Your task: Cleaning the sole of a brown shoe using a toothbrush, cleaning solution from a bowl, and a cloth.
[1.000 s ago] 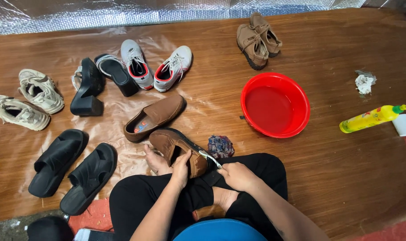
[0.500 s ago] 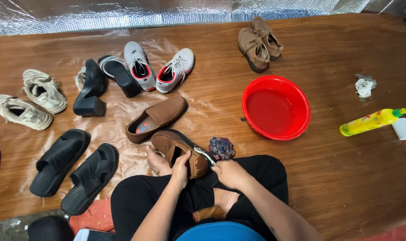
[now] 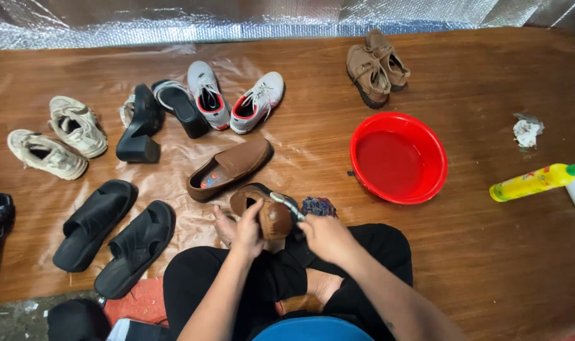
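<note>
Brown suede, that is what sits in my lap — a slip-on loafer (image 3: pixel 265 211) propped against my crossed legs, heel end toward me and toe pointing away and a little left, toward its mate (image 3: pixel 229 168) lying flat on the plastic sheet just beyond. My left hand (image 3: pixel 246 230) is clamped on the near side of the shoe, fingers curled over the rim of the opening, steadying it. My right hand (image 3: pixel 325 237) is closed around the handle of a small brush (image 3: pixel 286 205) (the head looks pale, its bristles too small to make out), which reaches from the right across the shoe's heel and touches it there. So the shoe's long axis runs away from my body, and the brush crosses it from the right; my left hand is on the shoe itself, my right only meets it through the brush. A crumpled patterned rag (image 3: pixel 318 206) lies just beside the shoe — between it and the red basin (image 3: pixel 363 136) of water, further right.
</note>
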